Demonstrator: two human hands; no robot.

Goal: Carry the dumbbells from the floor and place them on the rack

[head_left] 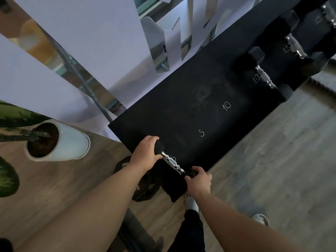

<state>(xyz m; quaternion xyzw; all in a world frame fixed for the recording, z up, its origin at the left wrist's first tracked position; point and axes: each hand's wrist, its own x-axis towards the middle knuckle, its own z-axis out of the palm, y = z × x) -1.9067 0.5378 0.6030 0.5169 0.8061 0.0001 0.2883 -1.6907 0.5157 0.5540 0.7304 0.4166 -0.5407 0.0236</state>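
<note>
A small black dumbbell point(172, 163) with a chrome handle lies across the near left corner of the black rack point(190, 110). My left hand point(146, 153) grips its far black head. My right hand point(199, 180) grips its near black head at the rack's front edge. Chalk numbers 5 and 10 mark spots on the rack top. Three more dumbbells rest on the rack to the right: one by a 10 mark point(264, 78), one further along point(295, 46), one at the top right corner point(329, 14).
A white plant pot point(72, 142) with green leaves stands left of the rack. Black weight plates point(145, 188) lie on the wooden floor under my left forearm. My shoes point(190, 203) are beside the rack. Mirrored wall panels rise behind it.
</note>
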